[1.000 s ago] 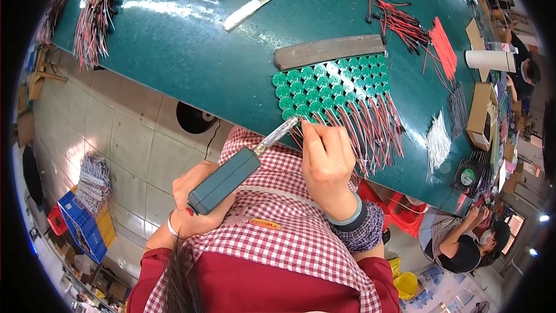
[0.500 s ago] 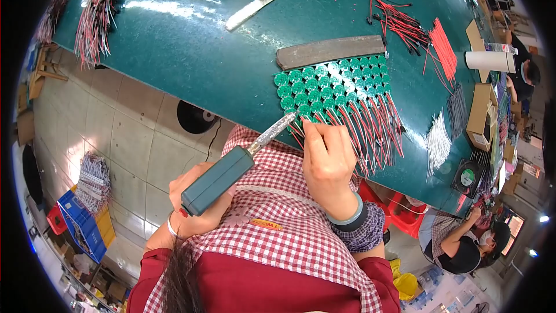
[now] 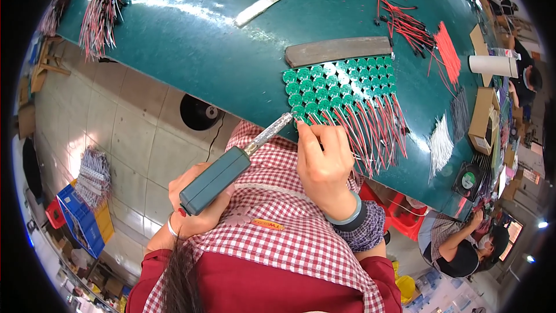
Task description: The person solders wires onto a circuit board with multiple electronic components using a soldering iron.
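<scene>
My left hand (image 3: 200, 194) is wrapped round the dark green handle of a soldering gun (image 3: 217, 177). Its metal barrel slants up to the right, and the tip is at the near left corner of a sheet of round green circuit boards (image 3: 315, 86). Just right of the tip, my right hand (image 3: 325, 159) is closed in a pinch on a thin wire (image 3: 297, 122) at the sheet's near edge; the fingers partly hide it. Red and white wires (image 3: 370, 133) hang from the near row, to the right of that hand. A grey bar (image 3: 339, 51) lies along the sheet's far edge.
On the green table (image 3: 191, 52) lie a pale metal strip (image 3: 260, 7), red-black wires (image 3: 405, 26), red wires (image 3: 447, 52) and white wires (image 3: 441, 145). Wire bundles (image 3: 104, 17) hang over the far left edge. A cardboard box (image 3: 483, 119) and a co-worker (image 3: 463, 243) are at right.
The whole view has shifted slightly. Relative to the boards, the soldering gun's tip and my pinching right hand have moved a little left, toward the near left corner.
</scene>
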A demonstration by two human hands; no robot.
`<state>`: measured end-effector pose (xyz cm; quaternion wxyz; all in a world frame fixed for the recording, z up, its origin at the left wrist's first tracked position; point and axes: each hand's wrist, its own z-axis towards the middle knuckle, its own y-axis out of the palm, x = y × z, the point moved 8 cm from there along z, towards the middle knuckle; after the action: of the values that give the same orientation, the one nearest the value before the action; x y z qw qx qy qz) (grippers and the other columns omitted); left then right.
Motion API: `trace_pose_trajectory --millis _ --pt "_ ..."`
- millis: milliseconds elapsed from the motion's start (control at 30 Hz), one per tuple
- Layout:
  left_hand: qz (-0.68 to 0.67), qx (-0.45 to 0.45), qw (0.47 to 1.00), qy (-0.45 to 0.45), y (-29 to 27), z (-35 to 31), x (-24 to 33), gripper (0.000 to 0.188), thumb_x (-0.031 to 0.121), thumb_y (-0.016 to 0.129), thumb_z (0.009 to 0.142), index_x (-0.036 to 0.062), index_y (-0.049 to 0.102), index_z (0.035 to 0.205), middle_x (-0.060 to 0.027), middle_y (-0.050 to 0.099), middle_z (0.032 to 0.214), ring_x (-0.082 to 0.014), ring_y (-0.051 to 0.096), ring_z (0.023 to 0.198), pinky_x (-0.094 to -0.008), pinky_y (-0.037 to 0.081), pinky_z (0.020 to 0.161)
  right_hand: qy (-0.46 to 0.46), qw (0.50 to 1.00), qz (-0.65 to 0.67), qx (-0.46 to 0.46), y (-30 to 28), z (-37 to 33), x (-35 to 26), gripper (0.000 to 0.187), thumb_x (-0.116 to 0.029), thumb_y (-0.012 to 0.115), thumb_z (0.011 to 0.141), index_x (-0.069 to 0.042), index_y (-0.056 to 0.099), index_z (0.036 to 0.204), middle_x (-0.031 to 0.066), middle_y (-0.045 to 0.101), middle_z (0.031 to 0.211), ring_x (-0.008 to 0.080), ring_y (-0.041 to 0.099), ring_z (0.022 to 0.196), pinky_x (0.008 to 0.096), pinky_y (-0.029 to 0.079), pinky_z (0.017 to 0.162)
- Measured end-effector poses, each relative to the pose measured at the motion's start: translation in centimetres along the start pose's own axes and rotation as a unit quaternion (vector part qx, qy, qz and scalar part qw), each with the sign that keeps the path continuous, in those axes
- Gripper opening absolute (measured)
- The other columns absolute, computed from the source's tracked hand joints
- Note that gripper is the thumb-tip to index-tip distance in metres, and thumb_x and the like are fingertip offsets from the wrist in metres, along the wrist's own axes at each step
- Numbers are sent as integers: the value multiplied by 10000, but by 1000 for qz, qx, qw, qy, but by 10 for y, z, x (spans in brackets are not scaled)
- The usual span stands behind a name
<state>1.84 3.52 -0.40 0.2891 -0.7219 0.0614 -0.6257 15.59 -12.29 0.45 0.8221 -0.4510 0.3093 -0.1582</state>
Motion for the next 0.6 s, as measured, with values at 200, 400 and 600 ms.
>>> trace_pose_trajectory --millis 200,400,600 --pt "-2 -5 1000 -18 0 -3 -2 249 14 766 743 -13 690 980 -114 693 927 -232 703 768 -310 559 678 -1 1000 -2 5 0 0 -2 249 93 736 713 33 691 951 110 591 800 259 568 702 361 462 587" --pt "-18 -3 1000 -16 2 -5 -7 234 11 768 731 -6 691 951 -113 684 919 -236 695 757 -311 552 665 3 1000 1 5 1 -1 -3 249 100 733 715 39 687 952 113 591 801 258 568 700 356 462 583" --pt "-17 -9 1000 -11 2 -5 -8 234 9 766 718 -2 687 938 -106 669 885 -241 684 734 -308 541 641 2 1000 -1 2 3 -1 -3 251 98 732 717 40 684 957 116 590 806 258 571 704 356 463 578"
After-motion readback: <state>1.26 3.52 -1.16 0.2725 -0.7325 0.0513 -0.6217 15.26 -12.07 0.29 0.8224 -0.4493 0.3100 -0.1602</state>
